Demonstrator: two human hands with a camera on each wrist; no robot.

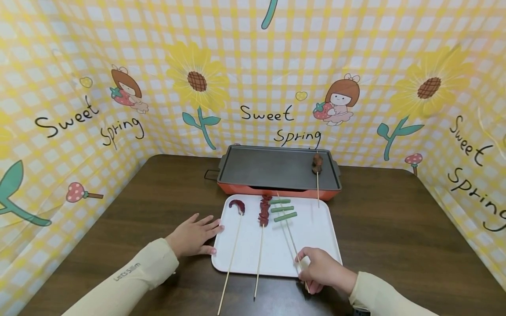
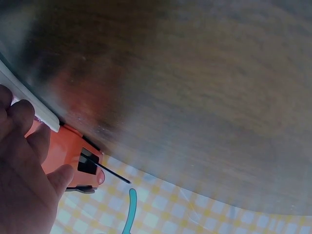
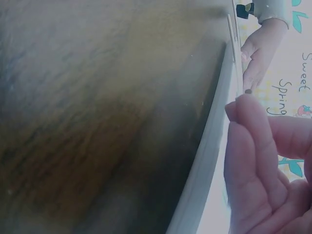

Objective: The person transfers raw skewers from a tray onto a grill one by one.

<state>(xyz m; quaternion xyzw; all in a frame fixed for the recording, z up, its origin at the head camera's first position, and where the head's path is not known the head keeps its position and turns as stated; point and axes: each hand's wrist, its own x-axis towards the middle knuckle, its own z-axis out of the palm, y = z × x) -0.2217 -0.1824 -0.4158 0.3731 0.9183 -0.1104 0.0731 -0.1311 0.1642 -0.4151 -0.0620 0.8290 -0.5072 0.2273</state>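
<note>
On the white tray (image 1: 316, 226) lie a skewer with a curled dark red octopus-like piece (image 1: 237, 205) and one with folded red meat pieces (image 1: 264, 211). My right hand (image 1: 322, 270) pinches the lower stick of a third skewer, which carries green bean-like pieces (image 1: 285, 217) above the tray's right half. At the tray's left edge, my left hand (image 1: 195, 235) has its fingers spread, with the fingertips at the rim. In the right wrist view, the right hand (image 3: 258, 161) shows its thumb and fingertips together near the tray rim.
Behind the tray stands an orange electric grill (image 1: 237, 188) with a dark flat plate (image 1: 269, 166) and a wire handle at left. A skewer of brown meat (image 1: 317, 163) lies on its right end, its stick reaching over the tray. Yellow checked cloth (image 1: 253, 79) encloses the brown table (image 1: 174, 193).
</note>
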